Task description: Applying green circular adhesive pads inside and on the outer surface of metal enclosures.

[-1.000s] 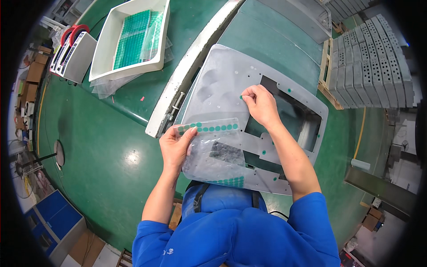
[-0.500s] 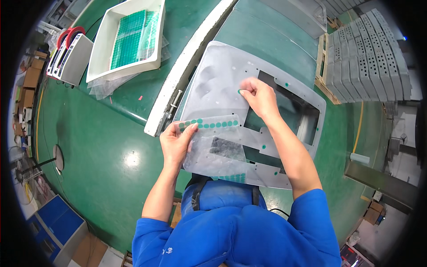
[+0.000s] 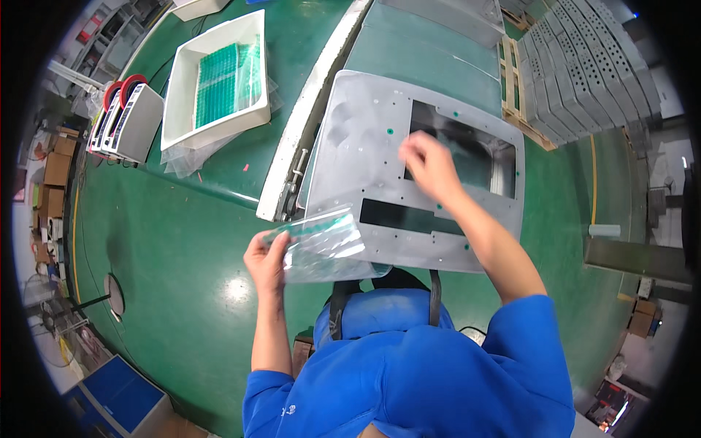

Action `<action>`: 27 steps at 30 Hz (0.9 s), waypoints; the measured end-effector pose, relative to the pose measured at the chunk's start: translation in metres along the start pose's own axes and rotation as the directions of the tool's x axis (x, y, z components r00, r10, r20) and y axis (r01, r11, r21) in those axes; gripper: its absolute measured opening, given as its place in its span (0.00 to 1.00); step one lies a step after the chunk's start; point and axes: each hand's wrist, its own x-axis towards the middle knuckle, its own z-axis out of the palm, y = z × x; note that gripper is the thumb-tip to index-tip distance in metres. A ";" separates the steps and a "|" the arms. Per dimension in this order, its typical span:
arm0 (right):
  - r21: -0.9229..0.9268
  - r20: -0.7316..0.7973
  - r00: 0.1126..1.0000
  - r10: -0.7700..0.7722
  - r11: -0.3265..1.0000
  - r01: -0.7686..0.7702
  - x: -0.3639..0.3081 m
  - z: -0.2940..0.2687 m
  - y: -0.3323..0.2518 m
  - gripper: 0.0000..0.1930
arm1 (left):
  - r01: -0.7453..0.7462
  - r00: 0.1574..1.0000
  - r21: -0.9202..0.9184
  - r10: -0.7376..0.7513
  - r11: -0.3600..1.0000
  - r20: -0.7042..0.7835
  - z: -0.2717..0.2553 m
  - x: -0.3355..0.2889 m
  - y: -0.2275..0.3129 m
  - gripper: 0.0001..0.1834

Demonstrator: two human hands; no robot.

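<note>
A clear plastic sheet of green round stickers (image 3: 321, 244) is pinched by the left hand (image 3: 266, 259), its long axis pointing right. The right hand (image 3: 431, 164), blurred, grip state indiscernible, is held over the grey perforated metal panel (image 3: 365, 139), just beyond the sheet.

Bright, even overhead lighting. One glare spot on the glossy green floor (image 3: 237, 290), low and left of centre. Soft sheen on the grey metal panel (image 3: 365, 139); faint shadow smudges on its left part. Right hand (image 3: 429, 166) motion-blurred; left hand (image 3: 267, 257) sharp. Strong fisheye bending of straight edges toward the rim; black vignette at all corners.
</note>
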 end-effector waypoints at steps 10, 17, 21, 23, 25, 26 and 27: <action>-0.292 0.351 0.910 0.219 0.949 -0.116 -0.087 -0.004 -0.015 0.19 | -0.415 0.837 0.239 0.266 0.878 0.478 -0.016 -0.030 -0.065 0.09; -0.032 0.220 0.941 -0.256 0.962 0.270 0.027 -0.183 -0.054 0.18 | -0.698 0.674 0.130 0.584 0.705 0.452 0.103 0.064 0.035 0.12; 0.199 -0.453 0.887 0.084 0.980 0.009 0.013 -0.325 0.044 0.27 | -0.564 0.780 0.083 0.497 0.822 0.380 0.176 0.138 0.085 0.07; 0.597 -0.404 0.887 0.224 0.799 0.070 0.024 -0.313 0.085 0.30 | -0.425 0.844 -0.038 0.411 0.904 0.346 0.231 0.160 0.114 0.07; 0.771 -0.326 0.909 0.261 0.630 0.095 0.059 -0.318 0.104 0.28 | -0.375 0.856 -0.064 0.372 0.925 0.358 0.261 0.195 0.132 0.07; 0.794 -0.269 0.926 0.264 0.605 0.058 0.076 -0.324 0.110 0.27 | -0.361 0.861 -0.036 0.347 0.932 0.372 0.267 0.219 0.138 0.07; 0.812 -0.205 0.940 0.272 0.583 0.008 0.093 -0.330 0.117 0.27 | -0.381 0.854 -0.034 0.365 0.924 0.371 0.279 0.234 0.141 0.06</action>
